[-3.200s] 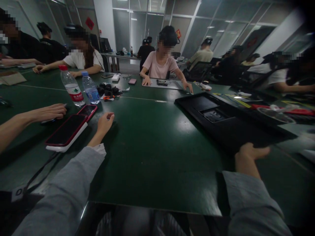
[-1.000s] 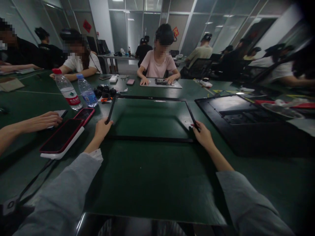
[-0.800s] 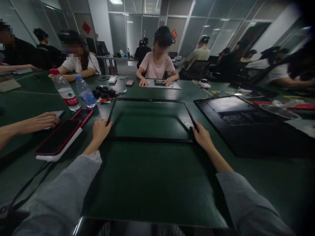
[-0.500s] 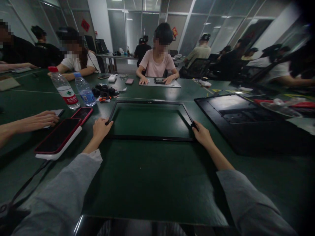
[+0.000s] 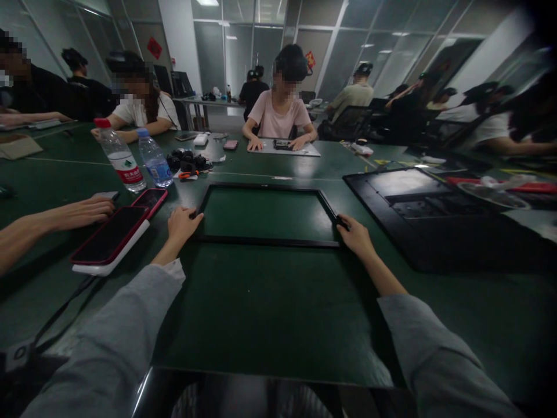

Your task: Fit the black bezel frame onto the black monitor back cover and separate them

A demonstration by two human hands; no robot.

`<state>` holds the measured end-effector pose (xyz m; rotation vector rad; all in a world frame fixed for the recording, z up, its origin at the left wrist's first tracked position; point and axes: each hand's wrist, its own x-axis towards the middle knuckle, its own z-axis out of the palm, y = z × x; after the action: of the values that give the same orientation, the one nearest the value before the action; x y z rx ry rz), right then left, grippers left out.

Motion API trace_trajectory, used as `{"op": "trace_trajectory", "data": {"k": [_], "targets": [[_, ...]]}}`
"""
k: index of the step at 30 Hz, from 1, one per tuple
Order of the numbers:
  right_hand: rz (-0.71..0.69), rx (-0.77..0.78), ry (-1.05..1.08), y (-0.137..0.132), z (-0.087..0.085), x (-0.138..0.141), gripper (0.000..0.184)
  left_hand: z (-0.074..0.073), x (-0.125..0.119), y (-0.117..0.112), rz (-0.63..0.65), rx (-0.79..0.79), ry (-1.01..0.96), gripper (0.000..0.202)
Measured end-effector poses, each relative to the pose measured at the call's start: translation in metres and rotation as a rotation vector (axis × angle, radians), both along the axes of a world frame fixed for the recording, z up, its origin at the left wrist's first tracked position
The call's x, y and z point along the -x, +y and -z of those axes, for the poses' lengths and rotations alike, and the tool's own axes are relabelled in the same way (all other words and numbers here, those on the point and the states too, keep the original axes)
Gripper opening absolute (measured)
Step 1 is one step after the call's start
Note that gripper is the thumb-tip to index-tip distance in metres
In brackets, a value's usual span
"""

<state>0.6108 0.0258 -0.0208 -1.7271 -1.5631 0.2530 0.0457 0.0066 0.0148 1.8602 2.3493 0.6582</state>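
A thin black rectangular bezel frame (image 5: 265, 240), like that of a screen, lies level just over or on the green table in front of me; whether it touches the surface I cannot tell. My left hand (image 5: 181, 225) is closed round its left side, thumb on top. On the opposite side, my right hand (image 5: 354, 233) grips the bezel near the lower right corner. Green tabletop shows through the open middle. To the right of my right hand lies a large black panel (image 5: 429, 238) with a shiny section and recesses.
Left of me are phones in pink cases (image 5: 111, 235), a red-capped bottle (image 5: 124, 162), a blue-capped bottle (image 5: 155, 162) and another person's hand (image 5: 82, 212). Orange-handled pliers (image 5: 190, 174) lie by black items. Across the table, a person in pink (image 5: 281, 116) rests both hands by a flat board.
The bezel's far edge sits slightly lower in view and its near edge slightly higher, so it looks flatter. Both hands keep their grip. The view has shifted a little.
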Motion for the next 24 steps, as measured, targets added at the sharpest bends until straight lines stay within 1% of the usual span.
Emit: {"op": "trace_trajectory", "data": {"k": [4,7,9,11,13,16,18,19,20,22,24], "targets": [[0.025,0.014,-0.062,-0.003,-0.004,0.002,0.046,-0.002,-0.002,-0.002,-0.01,0.011,-0.015,0.054],[0.048,-0.015,-0.071,-0.004,-0.004,0.001,0.044,-0.006,-0.006,-0.004,-0.017,0.02,-0.044,0.057],[0.057,-0.053,-0.077,-0.007,-0.007,0.003,0.047,-0.009,-0.01,-0.006,-0.001,0.021,-0.073,0.06],[0.072,-0.122,-0.131,-0.013,-0.014,0.007,0.054,-0.013,-0.013,-0.008,0.042,0.02,-0.09,0.061],[0.107,-0.211,-0.249,-0.022,-0.026,0.012,0.061,-0.018,-0.017,-0.012,0.109,0.02,-0.085,0.065],[0.186,-0.333,-0.427,-0.032,-0.047,0.01,0.065,-0.026,-0.022,-0.019,0.276,0.063,-0.055,0.073],[0.281,-0.388,-0.462,-0.034,-0.054,-0.008,0.067,-0.033,-0.025,-0.025,0.403,0.137,-0.038,0.08],[0.356,-0.399,-0.452,-0.034,-0.055,-0.024,0.069,-0.036,-0.027,-0.028,0.461,0.178,-0.03,0.083],[0.44,-0.383,-0.427,-0.034,-0.053,-0.044,0.075,-0.038,-0.027,-0.03,0.509,0.215,-0.021,0.086],[0.633,-0.296,-0.325,-0.036,-0.045,-0.092,0.087,-0.042,-0.028,-0.033,0.577,0.262,-0.006,0.087],[0.84,-0.215,-0.181,-0.043,-0.033,-0.142,0.089,-0.043,-0.027,-0.034,0.615,0.262,-0.008,0.076]]}}
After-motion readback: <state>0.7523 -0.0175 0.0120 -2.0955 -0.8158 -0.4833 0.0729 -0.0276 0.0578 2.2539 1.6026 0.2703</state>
